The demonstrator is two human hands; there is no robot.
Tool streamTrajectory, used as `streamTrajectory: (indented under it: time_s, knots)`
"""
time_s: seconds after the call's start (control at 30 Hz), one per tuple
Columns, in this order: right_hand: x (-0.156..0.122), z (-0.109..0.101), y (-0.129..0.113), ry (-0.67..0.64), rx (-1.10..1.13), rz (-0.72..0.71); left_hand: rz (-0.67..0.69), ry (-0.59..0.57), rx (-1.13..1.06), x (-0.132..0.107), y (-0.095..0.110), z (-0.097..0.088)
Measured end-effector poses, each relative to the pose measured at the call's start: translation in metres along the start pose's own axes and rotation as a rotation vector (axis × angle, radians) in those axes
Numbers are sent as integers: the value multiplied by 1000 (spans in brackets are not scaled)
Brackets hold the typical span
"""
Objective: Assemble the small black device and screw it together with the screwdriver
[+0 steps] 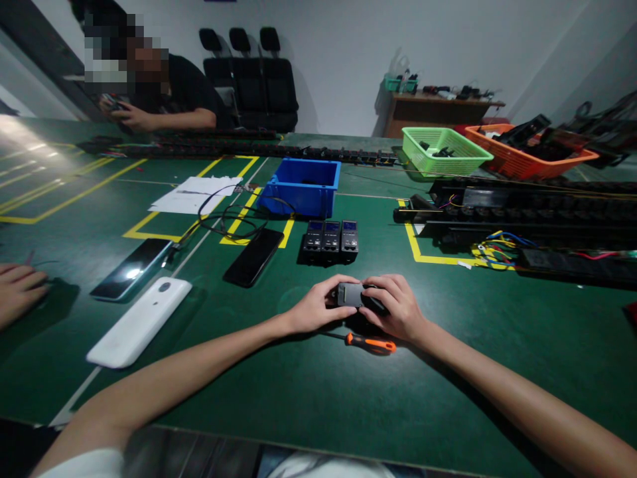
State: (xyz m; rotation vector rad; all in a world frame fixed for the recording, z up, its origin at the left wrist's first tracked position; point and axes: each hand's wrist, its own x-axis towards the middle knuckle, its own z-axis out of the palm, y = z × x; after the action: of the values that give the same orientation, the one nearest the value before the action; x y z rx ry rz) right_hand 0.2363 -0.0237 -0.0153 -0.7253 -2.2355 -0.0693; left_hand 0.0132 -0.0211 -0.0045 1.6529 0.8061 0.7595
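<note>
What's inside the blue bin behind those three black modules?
Inside the blue bin, the upper inner walls show, with something dark low down, too unclear to identify. The near wall covers the rest of the interior. The three black modules stand outside, in front.

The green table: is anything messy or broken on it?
Nothing looks spilled or broken. The black cable by the blue bin looks untidy, in loose loops; the colored wires on the right look tangled too.

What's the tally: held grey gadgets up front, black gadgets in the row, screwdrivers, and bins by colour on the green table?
Held grey gadget: 1
Black row gadgets: 3
Screwdriver: 1
Blue bin: 1
Green bin: 1
Orange bin: 1
Total: 8
</note>
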Motion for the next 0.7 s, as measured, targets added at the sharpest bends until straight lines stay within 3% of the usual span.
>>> streamTrajectory:
  time_s: [0.7]
  knots:
    - [0,1,0,-32,20,-8,0,9,-5,0,2,0]
